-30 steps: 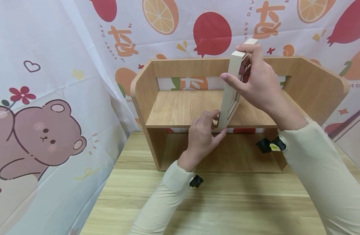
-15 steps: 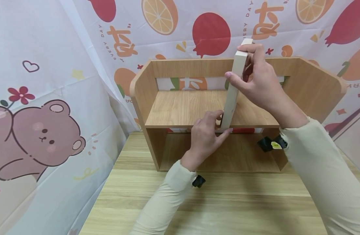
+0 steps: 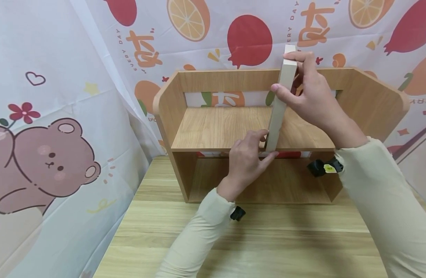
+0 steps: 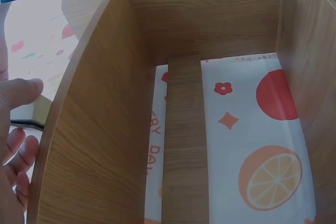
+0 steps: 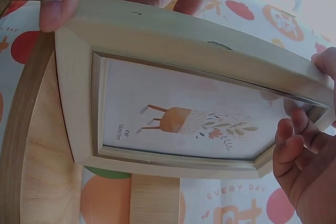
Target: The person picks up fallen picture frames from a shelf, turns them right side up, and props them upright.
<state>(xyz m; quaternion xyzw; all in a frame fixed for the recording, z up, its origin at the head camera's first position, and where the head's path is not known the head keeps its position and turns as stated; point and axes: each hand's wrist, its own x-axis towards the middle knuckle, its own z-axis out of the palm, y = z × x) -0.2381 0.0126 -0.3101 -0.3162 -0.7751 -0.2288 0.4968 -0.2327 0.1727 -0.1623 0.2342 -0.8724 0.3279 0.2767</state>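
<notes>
A cream picture frame (image 3: 278, 116) stands nearly upright over the front edge of the upper shelf, narrow side toward me, leaning slightly right. My right hand (image 3: 313, 92) grips its upper part, index finger over the top corner and thumb along the front side. Down at the lower front corner, my left hand (image 3: 245, 160) pinches it, thumb beneath the corner and fingers on the left side. The right wrist view shows the framed print (image 5: 184, 124) behind glass, with curled right fingers (image 5: 291, 140) against it. In the left wrist view, the left thumb (image 4: 23, 93) is beside the board edge.
A two-tier wooden desktop shelf (image 3: 213, 127) stands on a wood-grain table (image 3: 268, 239). Its side panels (image 3: 376, 100) rise at both ends. A fruit-print curtain (image 3: 206, 50) hangs behind, and a bear-print curtain (image 3: 70, 96) hangs at the left.
Both hands have shifted slightly right with the picture frame. It has turned, so its glass side, partly seen earlier in the head view, is now hidden there.
</notes>
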